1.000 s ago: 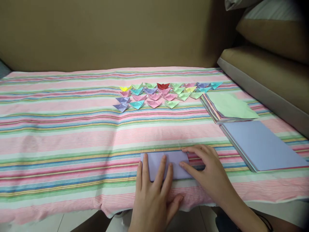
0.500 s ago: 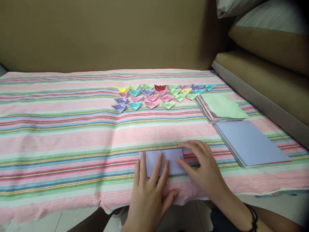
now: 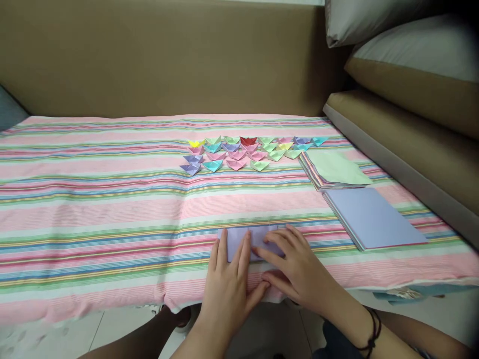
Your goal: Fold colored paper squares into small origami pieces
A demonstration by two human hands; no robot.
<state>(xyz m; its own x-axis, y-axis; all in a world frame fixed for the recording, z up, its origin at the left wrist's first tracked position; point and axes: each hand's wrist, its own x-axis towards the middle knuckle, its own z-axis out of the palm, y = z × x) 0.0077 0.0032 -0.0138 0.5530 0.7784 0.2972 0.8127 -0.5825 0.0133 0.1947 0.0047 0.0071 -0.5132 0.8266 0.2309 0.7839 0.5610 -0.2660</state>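
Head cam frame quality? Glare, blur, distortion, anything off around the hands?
Head view: soft even light, no glare on the lilac stack or folded lilac paper. Head view: left hand and right hand slightly soft, faint shadows beneath. Head view: striped cloth bows from the wide lens; top right corner by the pillow darkens.

Your right hand [image 3: 299,271] now sits further in over the folded lilac paper [image 3: 258,234], off its right edge, fingers close beside your left hand [image 3: 228,289].
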